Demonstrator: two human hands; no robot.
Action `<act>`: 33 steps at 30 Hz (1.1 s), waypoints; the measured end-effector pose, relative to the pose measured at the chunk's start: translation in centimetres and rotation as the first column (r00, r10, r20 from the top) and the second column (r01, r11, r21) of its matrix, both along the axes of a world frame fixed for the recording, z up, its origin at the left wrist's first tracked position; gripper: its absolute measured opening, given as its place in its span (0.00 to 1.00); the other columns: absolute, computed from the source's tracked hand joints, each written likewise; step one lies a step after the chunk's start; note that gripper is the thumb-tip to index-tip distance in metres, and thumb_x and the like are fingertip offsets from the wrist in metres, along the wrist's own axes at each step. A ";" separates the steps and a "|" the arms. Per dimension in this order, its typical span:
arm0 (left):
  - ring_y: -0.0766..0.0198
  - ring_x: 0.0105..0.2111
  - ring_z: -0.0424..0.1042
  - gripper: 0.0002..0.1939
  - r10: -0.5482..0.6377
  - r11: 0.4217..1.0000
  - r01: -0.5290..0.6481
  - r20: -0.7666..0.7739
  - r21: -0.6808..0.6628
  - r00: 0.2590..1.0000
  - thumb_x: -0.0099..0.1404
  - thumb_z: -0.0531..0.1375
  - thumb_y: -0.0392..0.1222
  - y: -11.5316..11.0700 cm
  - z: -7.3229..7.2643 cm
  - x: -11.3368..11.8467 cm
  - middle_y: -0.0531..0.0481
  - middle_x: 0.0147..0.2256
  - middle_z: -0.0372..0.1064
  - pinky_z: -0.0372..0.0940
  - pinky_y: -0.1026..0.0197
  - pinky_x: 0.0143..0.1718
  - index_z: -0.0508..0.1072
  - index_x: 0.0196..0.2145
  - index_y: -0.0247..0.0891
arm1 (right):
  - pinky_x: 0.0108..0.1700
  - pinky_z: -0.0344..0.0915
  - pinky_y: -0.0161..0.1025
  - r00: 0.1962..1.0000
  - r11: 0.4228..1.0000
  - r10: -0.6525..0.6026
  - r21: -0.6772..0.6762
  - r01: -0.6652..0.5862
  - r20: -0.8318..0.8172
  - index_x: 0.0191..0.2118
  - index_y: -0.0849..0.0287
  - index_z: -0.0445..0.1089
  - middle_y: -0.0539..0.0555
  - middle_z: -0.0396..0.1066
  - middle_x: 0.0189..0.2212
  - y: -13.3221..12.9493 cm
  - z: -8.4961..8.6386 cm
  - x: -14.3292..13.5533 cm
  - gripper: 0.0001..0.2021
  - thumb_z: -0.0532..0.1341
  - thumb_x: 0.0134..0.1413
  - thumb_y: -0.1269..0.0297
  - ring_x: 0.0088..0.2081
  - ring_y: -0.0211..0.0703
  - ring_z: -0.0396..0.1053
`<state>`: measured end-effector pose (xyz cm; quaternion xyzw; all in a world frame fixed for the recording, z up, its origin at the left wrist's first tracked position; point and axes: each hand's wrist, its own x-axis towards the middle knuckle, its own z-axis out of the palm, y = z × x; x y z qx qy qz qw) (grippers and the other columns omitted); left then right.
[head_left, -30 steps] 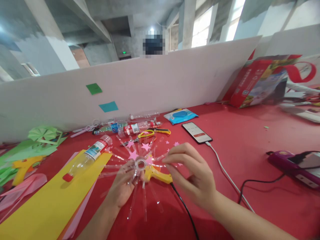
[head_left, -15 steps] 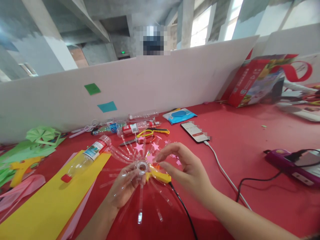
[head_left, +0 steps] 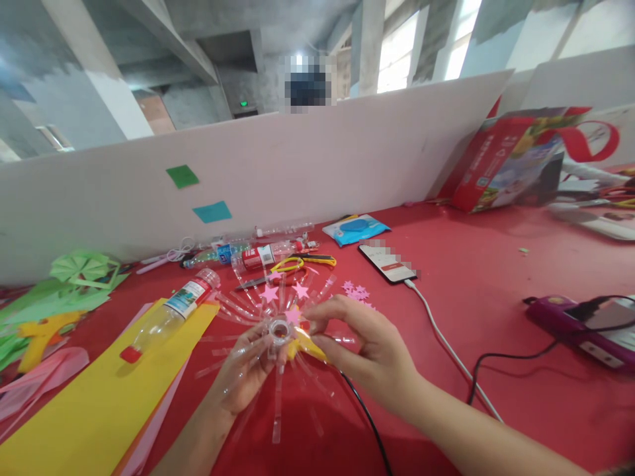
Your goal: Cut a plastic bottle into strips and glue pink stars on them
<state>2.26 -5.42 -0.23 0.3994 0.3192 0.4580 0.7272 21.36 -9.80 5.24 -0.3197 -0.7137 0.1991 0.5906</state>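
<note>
My left hand grips the neck of a cut clear plastic bottle, its mouth turned toward me. Thin clear strips fan out from it all round, and several pink stars show on or over the upper strips. Just right of the neck, the thumb and forefinger of my right hand come together in a pinch among the strips. What lies between those fingertips is too small to make out. Under the strips is a yellow glue gun with a black cord, partly hidden by my right hand. More pink stars are heaped on the table beyond.
Scissors and bottles lie behind. Left are a labelled bottle on yellow paper and another yellow glue gun. A charging phone, wipes pack, purple power strip and red bag are rightward.
My right hand has moved slightly left and down, its thumb and forefinger nearer the bottle neck. The strips and stars have shifted a little left. My left hand keeps its grip.
</note>
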 end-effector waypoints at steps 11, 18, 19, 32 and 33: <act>0.70 0.21 0.67 0.13 0.049 0.998 -0.049 0.009 -0.040 0.999 0.45 0.69 0.40 -0.1 0.1 0.0 0.52 0.23 0.70 0.64 0.68 0.23 0.76 0.30 0.35 | 0.34 0.67 0.36 0.998 0.997 0.038 0.064 -0.035 -0.042 0.31 0.57 0.70 0.50 0.71 0.28 0.1 -0.2 0.1 0.07 0.59 0.52 0.76 0.31 0.37 0.69; 0.72 0.22 0.68 0.13 0.064 0.994 -0.064 -0.001 -0.087 0.998 0.44 0.70 0.39 0.0 -0.1 -0.2 0.53 0.25 0.71 0.65 0.70 0.25 0.76 0.30 0.36 | 0.33 0.67 0.35 0.999 0.989 0.053 0.136 -0.053 0.005 0.32 0.58 0.70 0.51 0.71 0.27 0.0 -0.1 0.1 0.08 0.57 0.54 0.78 0.31 0.37 0.69; 0.72 0.21 0.68 0.12 0.065 0.995 -0.065 -0.005 -0.080 0.998 0.45 0.69 0.39 0.0 -0.2 -0.2 0.53 0.23 0.70 0.65 0.70 0.24 0.76 0.29 0.36 | 0.34 0.67 0.36 0.999 0.991 0.052 0.127 -0.053 0.014 0.33 0.58 0.70 0.52 0.71 0.28 0.0 -0.1 0.1 0.08 0.57 0.54 0.77 0.31 0.37 0.69; 0.67 0.25 0.70 0.09 0.047 0.994 -0.039 0.074 -0.101 0.996 0.49 0.66 0.37 0.2 -0.4 -0.3 0.49 0.28 0.73 0.66 0.66 0.26 0.76 0.30 0.34 | 0.41 0.67 0.39 0.999 0.997 0.052 -0.065 -0.051 0.013 0.45 0.56 0.63 0.50 0.73 0.33 0.0 -0.6 -0.2 0.16 0.59 0.50 0.76 0.36 0.38 0.71; 0.67 0.26 0.70 0.08 0.059 0.992 -0.048 0.087 -0.115 0.994 0.49 0.66 0.37 0.2 -0.3 -0.2 0.49 0.29 0.74 0.66 0.66 0.26 0.76 0.30 0.35 | 0.41 0.66 0.39 0.998 0.996 0.053 -0.076 -0.050 0.032 0.45 0.56 0.63 0.50 0.73 0.34 0.0 -0.6 -0.2 0.15 0.60 0.50 0.76 0.36 0.38 0.71</act>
